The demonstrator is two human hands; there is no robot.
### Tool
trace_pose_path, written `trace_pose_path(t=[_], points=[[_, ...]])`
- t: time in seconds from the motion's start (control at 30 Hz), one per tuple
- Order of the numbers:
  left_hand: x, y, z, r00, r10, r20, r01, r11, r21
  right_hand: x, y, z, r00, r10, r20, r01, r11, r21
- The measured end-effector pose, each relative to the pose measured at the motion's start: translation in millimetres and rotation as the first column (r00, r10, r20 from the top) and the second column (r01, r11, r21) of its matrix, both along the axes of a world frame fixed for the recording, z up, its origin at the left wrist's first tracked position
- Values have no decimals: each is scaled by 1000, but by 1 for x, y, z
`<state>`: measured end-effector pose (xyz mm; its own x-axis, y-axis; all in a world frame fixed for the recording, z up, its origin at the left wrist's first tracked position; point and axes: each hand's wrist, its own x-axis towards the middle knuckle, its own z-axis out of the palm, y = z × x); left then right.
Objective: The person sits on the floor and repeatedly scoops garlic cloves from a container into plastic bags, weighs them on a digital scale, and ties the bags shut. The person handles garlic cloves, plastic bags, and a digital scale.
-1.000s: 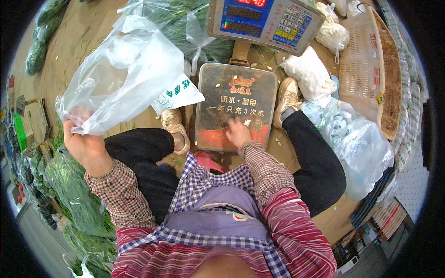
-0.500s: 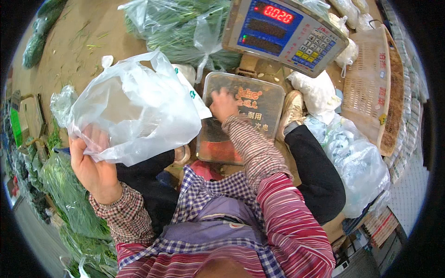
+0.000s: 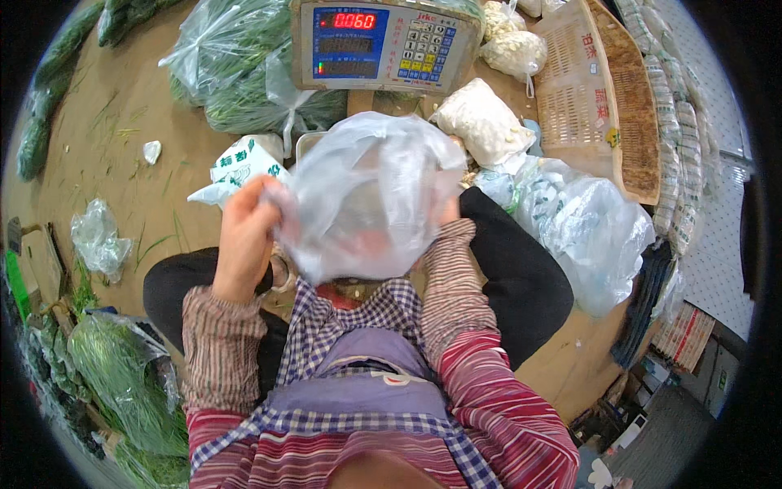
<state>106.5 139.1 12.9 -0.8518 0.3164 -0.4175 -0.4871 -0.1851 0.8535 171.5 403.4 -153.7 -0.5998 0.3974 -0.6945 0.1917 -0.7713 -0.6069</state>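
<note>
A clear plastic bag [image 3: 358, 196] hangs spread between my hands, in front of my lap, blurred by motion. My left hand [image 3: 247, 232] is closed on the bag's left edge, thumb and fingers pinched together. At the right edge, my right hand [image 3: 447, 210] grips the bag too, its fingers partly veiled by the plastic. Behind the bag lies the pan of a digital scale, mostly covered. The scale's display panel [image 3: 383, 45] stands beyond it, lit with red digits. A white packet with green print [image 3: 247, 167] lies next to my left hand.
Bagged green vegetables [image 3: 236, 73] lie far left of the scale, and more bunches [image 3: 122, 375] at near left. On the right are a white filled bag [image 3: 482, 122], a heap of clear bags [image 3: 578, 232] and a plastic basket [image 3: 574, 98]. A crumpled bag [image 3: 102, 238] rests on the floor.
My right hand has left the scale pan and come to the plastic bag. My left hand and the bag have moved right, over the pan. The whole view has shifted.
</note>
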Motion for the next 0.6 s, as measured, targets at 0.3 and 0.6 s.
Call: trace_pose_path(t=[0.3,0.6], points=[[-41,-114,4,830,554,-71,-496,790,361,7,-5,-60,727,632,269,-680,608,408],[-12,-60,15,958,287,-9,-234,798,555,-15,-87,-85,506,511,695,-731,-173,660]])
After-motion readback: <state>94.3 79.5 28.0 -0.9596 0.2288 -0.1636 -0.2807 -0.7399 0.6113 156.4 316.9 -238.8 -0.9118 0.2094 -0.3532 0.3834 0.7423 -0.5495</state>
